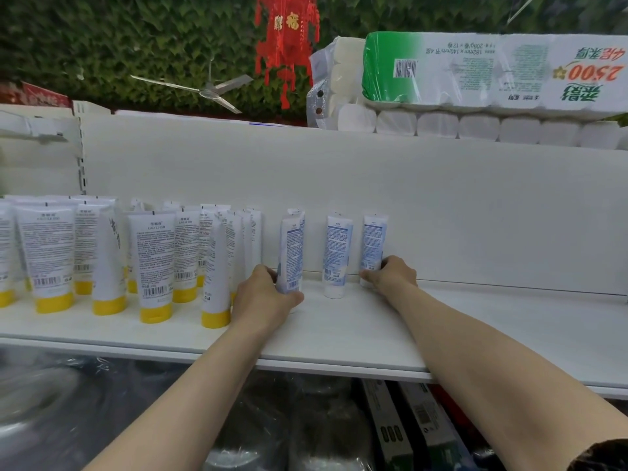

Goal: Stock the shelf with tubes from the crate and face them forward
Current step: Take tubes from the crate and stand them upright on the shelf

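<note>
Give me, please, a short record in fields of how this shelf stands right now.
left grip: holds the left blue tube near its cap end
right grip: holds the right blue tube low down
middle blue tube: stands free on its white cap, untouched
facing: all three blue tubes show their fine-print sides to the camera
shelf: white; yellow-capped tubes crowd its left part
above: toilet paper pack on the top board
</note>
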